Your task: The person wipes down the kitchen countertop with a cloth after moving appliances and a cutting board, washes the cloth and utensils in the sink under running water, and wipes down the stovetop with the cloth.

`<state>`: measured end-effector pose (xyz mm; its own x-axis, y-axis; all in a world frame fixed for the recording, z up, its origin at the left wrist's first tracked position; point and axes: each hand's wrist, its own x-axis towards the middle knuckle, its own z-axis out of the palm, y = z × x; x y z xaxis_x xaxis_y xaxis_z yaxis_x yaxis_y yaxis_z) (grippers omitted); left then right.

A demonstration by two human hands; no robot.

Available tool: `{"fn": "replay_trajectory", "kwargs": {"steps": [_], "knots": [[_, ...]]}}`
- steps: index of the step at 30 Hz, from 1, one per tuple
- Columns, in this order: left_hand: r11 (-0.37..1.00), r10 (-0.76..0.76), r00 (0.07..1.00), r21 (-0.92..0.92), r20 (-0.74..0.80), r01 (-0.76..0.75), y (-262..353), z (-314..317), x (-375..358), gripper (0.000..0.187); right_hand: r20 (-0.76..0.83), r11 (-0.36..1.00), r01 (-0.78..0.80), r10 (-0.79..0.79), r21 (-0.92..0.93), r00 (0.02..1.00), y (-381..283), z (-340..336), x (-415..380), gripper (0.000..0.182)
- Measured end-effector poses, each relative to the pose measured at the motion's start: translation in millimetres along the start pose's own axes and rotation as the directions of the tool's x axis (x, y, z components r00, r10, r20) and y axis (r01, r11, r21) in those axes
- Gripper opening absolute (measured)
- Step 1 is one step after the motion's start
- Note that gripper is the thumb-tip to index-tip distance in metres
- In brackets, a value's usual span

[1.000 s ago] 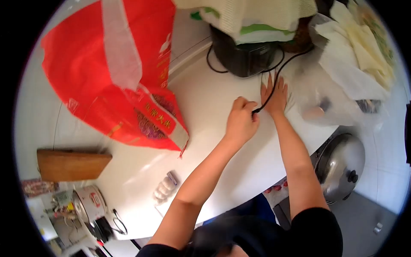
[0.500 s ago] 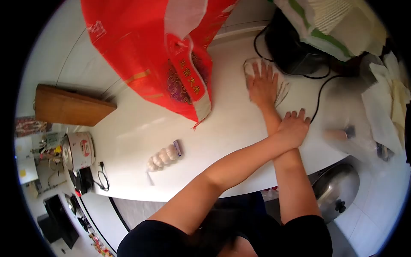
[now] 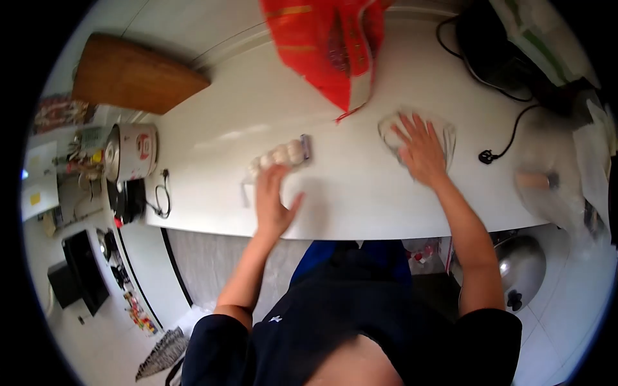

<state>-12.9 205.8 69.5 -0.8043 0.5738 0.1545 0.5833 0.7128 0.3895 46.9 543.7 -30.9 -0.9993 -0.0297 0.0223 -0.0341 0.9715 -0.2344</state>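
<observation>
My left hand (image 3: 275, 199) is over the counter, its thumb spread away from the slightly blurred fingers. Its fingertips overlap the near side of a row of white garlic bulbs (image 3: 280, 155) in a net with a purple tag; whether they touch cannot be made out. My right hand (image 3: 421, 151) lies flat, fingers spread, on a thin pale cloth (image 3: 449, 138) with dark edge lines. That cloth rests on the white countertop (image 3: 367, 199), mostly covered by the palm.
A red rice bag (image 3: 322, 51) stands at the back. To the left are a wooden board (image 3: 138, 74) and a rice cooker (image 3: 136, 151). At right lie a black plug (image 3: 487, 156) with its cord and a clear plastic bag (image 3: 547, 151). A metal lid (image 3: 523, 270) sits below the counter.
My left hand has left my right forearm and swung left to the garlic. My right hand has stayed flat on the cloth. The view has shifted, showing more of my body.
</observation>
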Motion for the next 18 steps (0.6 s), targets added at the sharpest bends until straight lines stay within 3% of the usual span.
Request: {"fn": "replay_trajectory", "kwargs": {"steps": [1,3,5,7,10,11,13,15,17,18], "knots": [[0.997,-0.069,0.996,0.040,-0.056,0.071,-31,-5,-6,0.072,0.060,1.000,0.004,-0.003,-0.006,0.998,-24,-1,-17,0.054],[0.972,-0.134,0.991,0.192,-0.012,0.134,-63,-14,-6,0.086,0.109,0.994,0.011,-0.023,0.109,0.994,-82,7,-37,0.052],[0.960,-0.156,0.987,0.237,0.025,0.146,-86,-9,-3,0.092,0.018,0.969,0.125,-0.132,0.213,0.991,-142,29,-44,0.053],[0.963,-0.136,0.989,0.242,0.059,0.118,-93,4,9,0.094,0.021,0.934,0.233,-0.247,0.270,0.969,-189,36,-38,0.057],[0.957,-0.129,0.980,0.278,0.154,0.082,-85,15,25,0.095,-0.097,0.901,0.319,-0.304,0.295,0.948,-189,36,-41,0.056],[0.949,-0.130,0.981,0.305,0.145,0.081,-80,17,27,0.092,-0.071,0.933,0.254,-0.244,0.254,0.967,-178,34,-47,0.055],[0.980,-0.130,0.974,0.172,0.188,0.097,-88,20,31,0.088,-0.027,0.977,0.130,-0.127,0.171,0.992,-136,27,-66,0.054],[0.987,-0.102,0.979,0.141,0.176,0.077,-89,25,28,0.080,-0.061,0.990,-0.138,0.136,-0.038,0.989,-71,20,-90,0.049],[0.984,-0.111,0.977,0.157,0.181,0.083,-92,27,25,0.075,-0.152,0.836,-0.444,0.417,-0.322,0.896,-12,3,-123,0.050],[0.982,-0.119,0.977,0.166,0.177,0.090,-93,29,25,0.073,-0.184,0.763,-0.571,0.541,-0.304,0.820,16,3,-142,0.053]]}}
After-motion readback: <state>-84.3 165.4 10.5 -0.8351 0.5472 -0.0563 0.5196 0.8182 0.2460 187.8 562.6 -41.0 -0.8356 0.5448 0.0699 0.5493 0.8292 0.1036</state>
